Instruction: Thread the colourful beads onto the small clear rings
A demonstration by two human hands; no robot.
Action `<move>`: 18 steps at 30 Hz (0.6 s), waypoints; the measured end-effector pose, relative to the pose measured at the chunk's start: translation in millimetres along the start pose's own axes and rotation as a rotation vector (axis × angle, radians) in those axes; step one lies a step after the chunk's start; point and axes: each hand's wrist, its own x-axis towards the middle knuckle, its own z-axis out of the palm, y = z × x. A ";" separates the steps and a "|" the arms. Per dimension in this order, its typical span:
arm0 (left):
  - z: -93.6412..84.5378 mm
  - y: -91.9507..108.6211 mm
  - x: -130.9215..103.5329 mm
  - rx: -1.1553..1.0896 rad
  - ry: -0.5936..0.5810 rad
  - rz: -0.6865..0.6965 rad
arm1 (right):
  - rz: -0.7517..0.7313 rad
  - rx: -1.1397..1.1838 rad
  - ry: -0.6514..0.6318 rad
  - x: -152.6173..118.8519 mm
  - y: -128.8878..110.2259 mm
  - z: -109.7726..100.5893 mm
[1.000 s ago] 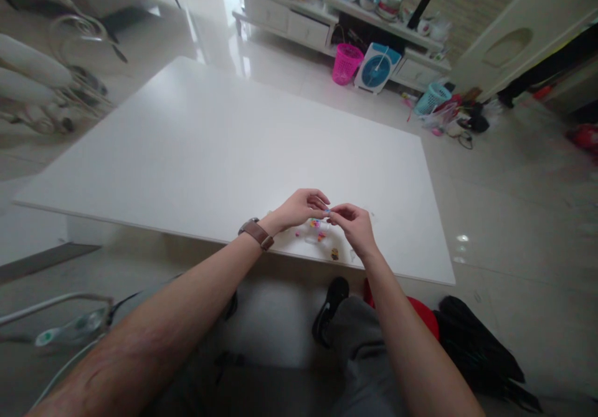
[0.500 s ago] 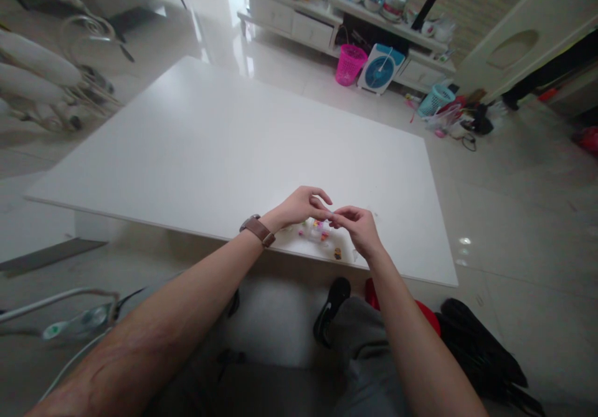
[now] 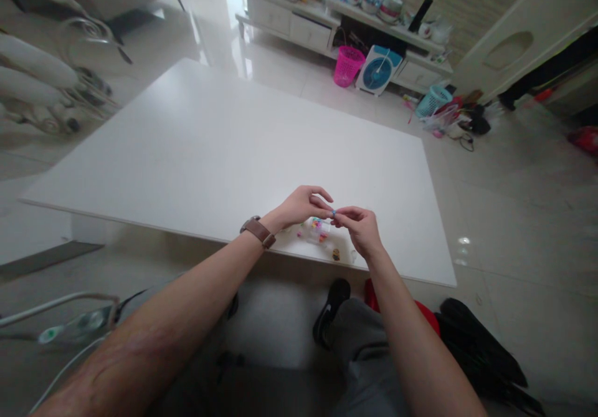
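Observation:
My left hand [image 3: 306, 205] and my right hand [image 3: 359, 225] meet over the front part of the white table [image 3: 261, 136]. Between their pinched fingertips is a small blue piece [image 3: 333, 212], too small to name more exactly; thumb and forefinger of each hand close on it. Just below the fingers lies a clear container [image 3: 319, 232] with several pink, orange, green and purple bits in it. A tiny brown and yellow figure [image 3: 336, 254] rests close to the table's front edge. The left wrist wears a watch with a brown strap [image 3: 258, 231].
Past the table stand a pink basket [image 3: 348, 67], a blue and white fan [image 3: 377, 71] and a light blue basket [image 3: 433, 100] by a low cabinet [image 3: 306, 33]. White chairs [image 3: 37, 62] are at left. A red stool [image 3: 423, 317] is below my right forearm.
The blue piece shows more plainly between the fingertips now. Both hands keep nearly the same place, and the view has shifted slightly.

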 end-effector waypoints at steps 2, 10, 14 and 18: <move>-0.2 0.7 -0.8 -0.013 -0.001 0.004 | -0.018 -0.027 0.000 -0.2 0.2 -0.6; -0.7 2.4 -0.6 -0.035 0.019 0.001 | -0.090 -0.110 0.054 -4.5 -9.4 6.0; -0.6 3.8 -0.5 -0.037 0.027 0.005 | -0.109 -0.147 0.081 -7.1 -13.6 9.2; -0.7 4.7 -1.3 -0.030 0.014 0.018 | -0.125 -0.188 0.083 -8.4 -13.4 9.2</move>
